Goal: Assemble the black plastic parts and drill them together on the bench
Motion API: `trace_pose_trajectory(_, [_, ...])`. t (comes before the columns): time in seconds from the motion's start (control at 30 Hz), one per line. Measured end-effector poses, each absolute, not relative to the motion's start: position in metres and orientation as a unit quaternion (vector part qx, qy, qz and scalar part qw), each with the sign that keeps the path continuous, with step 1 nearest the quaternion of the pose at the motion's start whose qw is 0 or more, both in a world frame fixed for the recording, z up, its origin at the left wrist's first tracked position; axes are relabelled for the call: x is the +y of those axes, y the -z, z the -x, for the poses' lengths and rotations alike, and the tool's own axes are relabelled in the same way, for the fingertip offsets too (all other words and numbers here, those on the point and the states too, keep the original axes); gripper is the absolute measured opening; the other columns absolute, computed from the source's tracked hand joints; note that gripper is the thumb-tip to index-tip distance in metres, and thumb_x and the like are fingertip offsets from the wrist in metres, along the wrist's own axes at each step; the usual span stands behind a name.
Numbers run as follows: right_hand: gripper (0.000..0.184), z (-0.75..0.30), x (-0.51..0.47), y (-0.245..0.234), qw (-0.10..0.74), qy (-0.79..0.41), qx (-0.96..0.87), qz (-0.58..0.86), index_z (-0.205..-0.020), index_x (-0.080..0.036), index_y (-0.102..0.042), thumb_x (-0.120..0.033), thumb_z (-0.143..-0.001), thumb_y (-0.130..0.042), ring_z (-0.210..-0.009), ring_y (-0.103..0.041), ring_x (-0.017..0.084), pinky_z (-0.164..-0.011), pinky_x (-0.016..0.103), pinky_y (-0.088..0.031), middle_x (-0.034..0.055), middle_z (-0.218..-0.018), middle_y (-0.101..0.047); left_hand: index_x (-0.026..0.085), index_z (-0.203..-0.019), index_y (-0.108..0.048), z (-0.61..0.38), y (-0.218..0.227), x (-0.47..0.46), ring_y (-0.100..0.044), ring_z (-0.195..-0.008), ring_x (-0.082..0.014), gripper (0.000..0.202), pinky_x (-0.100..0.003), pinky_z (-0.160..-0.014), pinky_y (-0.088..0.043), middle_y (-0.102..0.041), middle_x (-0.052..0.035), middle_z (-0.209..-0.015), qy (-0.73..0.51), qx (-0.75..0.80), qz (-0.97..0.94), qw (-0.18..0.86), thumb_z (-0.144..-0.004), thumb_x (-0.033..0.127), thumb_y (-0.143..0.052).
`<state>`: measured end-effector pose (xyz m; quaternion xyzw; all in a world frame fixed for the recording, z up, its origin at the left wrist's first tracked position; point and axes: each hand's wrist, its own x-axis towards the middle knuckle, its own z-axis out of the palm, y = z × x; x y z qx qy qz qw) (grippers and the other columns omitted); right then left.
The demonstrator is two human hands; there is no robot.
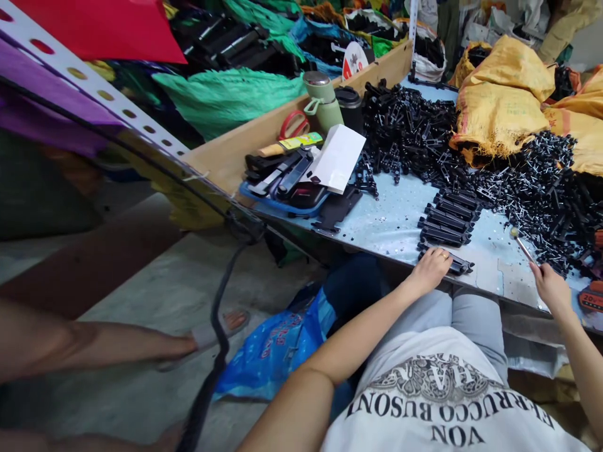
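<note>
My left hand [431,270] is at the table's near edge, its fingers closed over one end of a long black plastic part [460,265] that lies flat. In my right hand [552,287] is a thin tool with a metal shaft and a small rounded head, which looks like a small hammer [522,245]. Its head points away from me, over the tabletop and apart from the black part. Just beyond my left hand, several similar black parts [447,220] lie side by side in a row. A heap of small metal pins [541,182] is beyond the hammer.
Small black pieces [409,125] are heaped at the back, beside a yellow woven sack [502,100]. At left stand a green flask [324,103] and a blue tray [282,206] of tools. A wooden board [226,154] edges the table. Another person's leg [117,339] shows left.
</note>
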<state>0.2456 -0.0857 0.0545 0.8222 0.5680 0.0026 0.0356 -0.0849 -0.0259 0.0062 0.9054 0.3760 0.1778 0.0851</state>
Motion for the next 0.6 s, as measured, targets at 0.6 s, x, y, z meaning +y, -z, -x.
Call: trace_pose_trajectory(0.6, [0.029,-0.107,0.128,-0.061,0.005,0.016,0.799,-0.600,-0.111,-0.010,-0.056,-0.012,-0.086,-0.041,-0.110,-0.048,0.028,-0.092,0.036,-0.039,0.0193,-0.116,-0.054,0.015,-0.111,-0.058,0.139,-0.017,-0.011,-0.054,-0.104,-0.0238,0.029,-0.039,-0.092,-0.044,-0.061,-0.0123,-0.106,-0.398,0.553,-0.728,0.080,-0.090,0.029,-0.045])
